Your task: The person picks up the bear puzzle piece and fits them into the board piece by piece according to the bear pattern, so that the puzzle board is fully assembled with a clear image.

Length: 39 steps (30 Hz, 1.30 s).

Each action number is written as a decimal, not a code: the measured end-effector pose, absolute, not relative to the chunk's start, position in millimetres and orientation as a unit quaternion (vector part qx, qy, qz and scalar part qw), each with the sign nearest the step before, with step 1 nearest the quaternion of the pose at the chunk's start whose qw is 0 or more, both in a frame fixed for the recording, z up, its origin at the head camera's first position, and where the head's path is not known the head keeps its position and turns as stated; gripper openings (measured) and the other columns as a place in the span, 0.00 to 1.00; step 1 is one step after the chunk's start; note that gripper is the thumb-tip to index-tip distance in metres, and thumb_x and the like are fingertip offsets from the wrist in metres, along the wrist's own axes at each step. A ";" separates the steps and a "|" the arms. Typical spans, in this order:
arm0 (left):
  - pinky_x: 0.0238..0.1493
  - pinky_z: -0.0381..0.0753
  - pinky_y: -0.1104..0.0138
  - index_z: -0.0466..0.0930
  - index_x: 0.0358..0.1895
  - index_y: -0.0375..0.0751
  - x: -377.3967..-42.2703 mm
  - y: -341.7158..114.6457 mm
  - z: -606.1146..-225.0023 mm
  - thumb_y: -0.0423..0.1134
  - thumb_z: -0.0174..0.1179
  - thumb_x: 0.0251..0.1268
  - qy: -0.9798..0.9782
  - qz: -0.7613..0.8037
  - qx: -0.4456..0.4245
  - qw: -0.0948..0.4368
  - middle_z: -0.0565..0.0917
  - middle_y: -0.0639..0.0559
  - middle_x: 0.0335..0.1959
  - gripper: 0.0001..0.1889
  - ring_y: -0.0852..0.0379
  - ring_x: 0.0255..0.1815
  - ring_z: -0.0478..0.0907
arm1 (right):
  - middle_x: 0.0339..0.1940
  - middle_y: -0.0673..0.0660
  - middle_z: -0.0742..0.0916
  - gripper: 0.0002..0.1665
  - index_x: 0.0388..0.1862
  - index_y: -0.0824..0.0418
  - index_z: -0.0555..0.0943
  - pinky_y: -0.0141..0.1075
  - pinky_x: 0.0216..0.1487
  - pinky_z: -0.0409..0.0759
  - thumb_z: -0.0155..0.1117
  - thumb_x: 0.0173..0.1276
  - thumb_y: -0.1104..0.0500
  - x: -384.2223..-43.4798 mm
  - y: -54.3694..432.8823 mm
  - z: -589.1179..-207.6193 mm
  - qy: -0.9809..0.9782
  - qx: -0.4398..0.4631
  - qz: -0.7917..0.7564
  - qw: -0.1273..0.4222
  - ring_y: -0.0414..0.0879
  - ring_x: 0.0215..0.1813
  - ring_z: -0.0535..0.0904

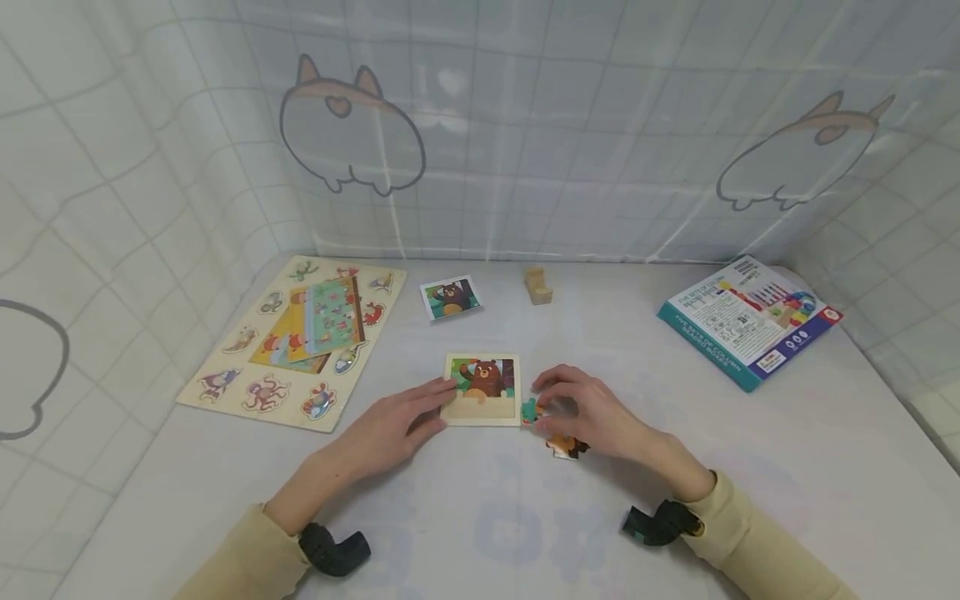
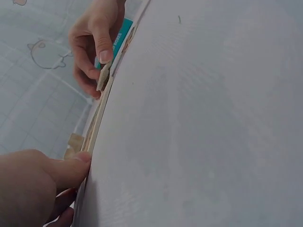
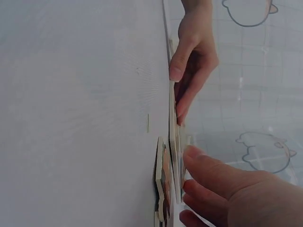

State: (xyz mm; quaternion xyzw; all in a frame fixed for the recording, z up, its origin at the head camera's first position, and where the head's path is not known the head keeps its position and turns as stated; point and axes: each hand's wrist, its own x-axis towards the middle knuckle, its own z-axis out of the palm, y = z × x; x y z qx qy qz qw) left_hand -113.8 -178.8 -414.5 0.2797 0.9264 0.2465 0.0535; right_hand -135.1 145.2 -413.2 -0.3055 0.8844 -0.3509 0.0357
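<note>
A small wooden puzzle tray [image 1: 492,409] lies flat in front of me, with bear picture pieces [image 1: 486,377] in its upper part and bare wood along its lower part. My left hand [image 1: 397,423] grips the tray's left side, thumb at the edge in the left wrist view [image 2: 71,172]. Just off the tray's lower right corner, my right hand [image 1: 596,412] pinches a green puzzle piece [image 1: 529,411] between thumb and fingers. The left wrist view shows that piece [image 2: 103,78] tilted up from the table. An orange and brown puzzle piece [image 1: 567,447] lies below the right hand.
A small bear picture card [image 1: 451,297] and a light wooden block [image 1: 537,286] are behind the tray. At the left lies a large sea-animal board [image 1: 232,392] with picture boards [image 1: 333,317] on it. A teal and white box [image 1: 750,321] sits at the back right.
</note>
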 end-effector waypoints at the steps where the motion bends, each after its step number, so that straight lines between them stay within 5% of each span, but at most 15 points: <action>1: 0.73 0.67 0.53 0.72 0.71 0.47 -114.2 -178.6 -414.4 0.45 0.58 0.74 0.926 0.246 0.280 0.055 0.68 0.52 0.75 0.24 0.51 0.76 0.64 | 0.55 0.50 0.82 0.07 0.38 0.54 0.87 0.43 0.57 0.81 0.75 0.62 0.56 -134.8 144.1 -411.7 0.884 -0.308 -0.350 0.030 0.44 0.57 0.77; 26: 0.73 0.68 0.52 0.71 0.72 0.48 -114.8 -172.0 -420.3 0.45 0.57 0.75 0.920 0.279 0.267 0.072 0.67 0.55 0.76 0.25 0.54 0.78 0.61 | 0.51 0.56 0.84 0.10 0.36 0.63 0.87 0.42 0.58 0.80 0.75 0.63 0.57 -152.9 73.2 -404.9 0.867 -0.373 -0.329 0.023 0.49 0.54 0.78; 39: 0.71 0.70 0.50 0.66 0.74 0.48 -113.1 -176.6 -416.6 0.44 0.58 0.74 0.919 0.287 0.260 0.071 0.67 0.47 0.76 0.27 0.48 0.75 0.66 | 0.48 0.51 0.82 0.09 0.37 0.59 0.87 0.39 0.53 0.78 0.75 0.63 0.55 -152.2 61.8 -423.3 0.865 -0.371 -0.336 -0.036 0.46 0.51 0.74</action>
